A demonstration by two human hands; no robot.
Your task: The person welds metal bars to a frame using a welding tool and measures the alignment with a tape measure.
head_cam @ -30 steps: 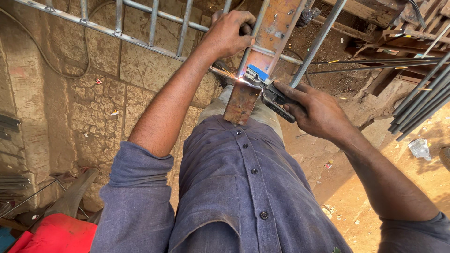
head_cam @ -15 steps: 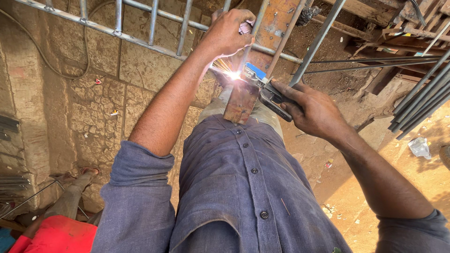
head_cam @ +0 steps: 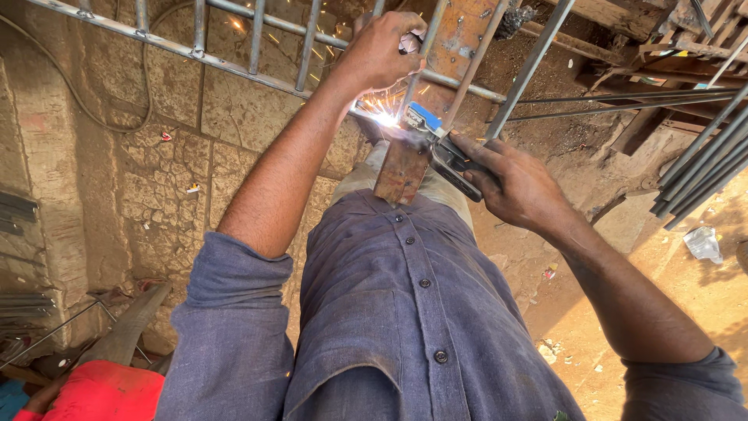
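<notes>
Since the earlier frame, the arc has shifted slightly left along the grille and sparks now spray more widely around the weld point; both hands hold roughly the same stations. Left hand is closed around a bar of the grille, just above the weld point. Right hand is clenched on the dark handle of the electrode holder, whose blue-tipped head sits just beside the bright arc. A rusty plate stands upright below the arc, against the person's trousers.

Surface: the grille is grey bar stock, with a long rail running diagonally and uprights crossing it. Behind it rises a rough plastered wall, cracked and stained, with a thin cable looping across it. Ground at right is reddish earth with scattered litter and a crumpled plastic bottle. A bundle of steel rods leans in at right, with timber offcuts stacked above. A red object lies at lower left.
</notes>
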